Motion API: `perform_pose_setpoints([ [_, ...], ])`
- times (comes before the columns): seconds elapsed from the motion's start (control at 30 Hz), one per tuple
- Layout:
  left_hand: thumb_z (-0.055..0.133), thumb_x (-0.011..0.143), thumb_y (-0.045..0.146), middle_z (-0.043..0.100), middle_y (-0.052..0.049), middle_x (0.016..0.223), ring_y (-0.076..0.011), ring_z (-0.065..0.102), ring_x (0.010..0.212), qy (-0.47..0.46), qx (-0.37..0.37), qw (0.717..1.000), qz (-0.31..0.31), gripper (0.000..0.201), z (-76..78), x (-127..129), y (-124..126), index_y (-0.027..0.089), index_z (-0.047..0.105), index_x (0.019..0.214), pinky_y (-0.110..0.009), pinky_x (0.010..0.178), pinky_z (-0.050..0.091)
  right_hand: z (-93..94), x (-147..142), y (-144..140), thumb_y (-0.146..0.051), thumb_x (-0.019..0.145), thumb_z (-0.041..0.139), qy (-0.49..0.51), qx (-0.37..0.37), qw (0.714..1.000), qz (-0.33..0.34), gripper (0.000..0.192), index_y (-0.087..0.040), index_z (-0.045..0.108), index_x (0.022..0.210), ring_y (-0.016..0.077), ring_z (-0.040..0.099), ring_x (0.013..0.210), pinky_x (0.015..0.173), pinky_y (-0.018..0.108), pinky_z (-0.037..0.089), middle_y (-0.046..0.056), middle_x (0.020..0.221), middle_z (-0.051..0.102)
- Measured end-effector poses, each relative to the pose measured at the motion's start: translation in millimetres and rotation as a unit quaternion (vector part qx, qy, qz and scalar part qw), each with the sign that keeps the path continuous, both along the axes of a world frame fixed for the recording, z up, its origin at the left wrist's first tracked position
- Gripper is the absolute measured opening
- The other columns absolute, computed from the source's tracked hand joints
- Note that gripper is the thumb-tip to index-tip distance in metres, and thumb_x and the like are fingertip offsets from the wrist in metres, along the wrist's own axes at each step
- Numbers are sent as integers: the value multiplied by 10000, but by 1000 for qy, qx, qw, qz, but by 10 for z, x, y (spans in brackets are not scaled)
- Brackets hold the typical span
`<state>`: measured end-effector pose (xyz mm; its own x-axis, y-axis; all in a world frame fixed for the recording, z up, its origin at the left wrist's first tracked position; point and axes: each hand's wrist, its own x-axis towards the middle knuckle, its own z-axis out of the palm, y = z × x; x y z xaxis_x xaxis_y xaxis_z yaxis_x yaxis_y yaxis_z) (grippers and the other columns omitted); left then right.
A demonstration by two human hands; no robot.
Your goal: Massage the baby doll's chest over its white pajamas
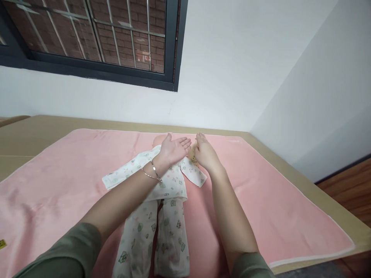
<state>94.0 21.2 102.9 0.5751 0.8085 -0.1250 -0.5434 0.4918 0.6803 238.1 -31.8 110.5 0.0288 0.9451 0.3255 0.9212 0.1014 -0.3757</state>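
Note:
My left hand (176, 149) is held palm up with the fingers stretched out and nothing on it. It is above the upper part of a white baby top (174, 179) printed with small green figures. Beside it, my right hand (205, 153) has its fingers extended, with its back towards me. A small tan item with dark markings (193, 155) shows between the hands, partly hidden by the right one; I cannot tell whether they touch. Matching baby trousers (173, 235) lie below the top. A rounded, skin-coloured shape (158, 139) shows past the collar, mostly covered by my left hand.
A pink mat (261, 200) with a pale edge lies under the clothes on a light wooden table (58, 122). Behind are a white wall (220, 77) and a dark-framed, barred window (171, 50). A brown wood-grain panel (348, 189) stands at the right.

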Motion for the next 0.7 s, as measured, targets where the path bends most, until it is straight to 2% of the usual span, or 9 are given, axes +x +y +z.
perform_pose_setpoints([
  [0.13,121,982,588,317,-197,1660,-220,381,1512,-37,-30,999,1,834,48,145,74,46,207,1611,-341,1148,460,-64,-19,78,-109,944,334,-74,-19,997,-34,614,79,340,1528,316,251,1554,1258,483,252,268,1628,319],
  [0.3,176,994,555,307,-192,1666,-227,352,1526,-65,-54,996,-13,796,62,109,95,48,223,1606,-342,1167,436,-23,-63,60,-203,1023,309,-132,-2,989,-72,502,-7,495,1446,328,417,1455,1230,526,230,234,1514,513],
  [0.37,192,994,580,311,-204,1661,-231,361,1521,-71,-63,995,-18,806,33,25,82,55,235,1604,-339,1167,434,-16,-79,65,-229,1039,309,-148,-1,986,-73,482,-26,517,1424,321,451,1422,1219,501,247,221,1486,545],
  [0.53,267,993,573,348,-204,1644,-200,361,1520,-93,-72,993,-26,803,-92,-292,-66,53,225,1604,-309,1161,435,-44,-180,130,-259,1034,372,-183,16,977,-107,421,-45,559,1345,316,511,1348,1084,389,404,239,1388,601],
  [0.7,295,998,538,362,-176,1645,-202,355,1521,-75,-80,994,-24,756,-124,-602,-207,72,276,1593,-310,1202,378,57,-381,219,-273,1025,404,-222,-14,962,-159,395,-27,619,1246,357,595,1245,1071,459,396,288,1219,674],
])
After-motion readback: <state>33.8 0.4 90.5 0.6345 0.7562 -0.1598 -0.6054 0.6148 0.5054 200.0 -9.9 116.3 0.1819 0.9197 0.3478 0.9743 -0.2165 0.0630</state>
